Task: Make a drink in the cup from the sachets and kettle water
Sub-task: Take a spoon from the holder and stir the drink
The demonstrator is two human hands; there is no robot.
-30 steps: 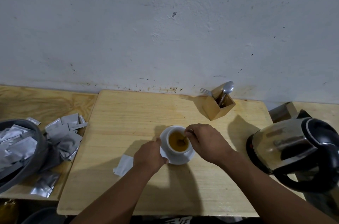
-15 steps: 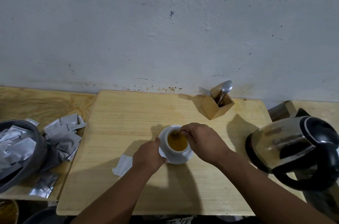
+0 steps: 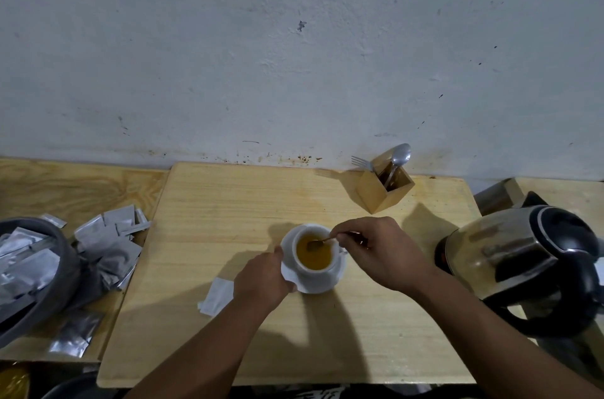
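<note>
- Behind the wooden table (image 3: 202, 202) rose a scuffed, pale plaster wall, stained along the seam where the table's far edge met it.
- Near the middle of the table, a little toward its near edge, the white cup (image 3: 314, 251) sat on its saucer (image 3: 327, 284), filled with amber-brown liquid.
- Stirring looked to be the step in hand: the right hand (image 3: 382, 251) pinched the handle of a small spoon (image 3: 318, 243) between thumb and fingertips, its bowl dipped in the drink.
- The left hand (image 3: 261, 277) was curled against the saucer's left rim, steadying it; how firmly it gripped could not be told.
- A flat white sachet (image 3: 215, 295) lay just beside the left wrist, probably spent.
- More silvery sachets (image 3: 108, 241) were heaped off the table's left edge, some in a dark bowl (image 3: 70, 271).
- The kettle (image 3: 523, 264) stood at the right edge, well clear of the cup.
- A wooden holder (image 3: 384, 189) with a fork and spoon stood at the far right corner.
- Judged from this, the drink was nearly made; next the spoon would need lifting out gently and setting down without dripping.
- Open room lay ahead of the cup and along the near edge; the right forearm passed close by the kettle, so a wide swing there risked a knock.
</note>
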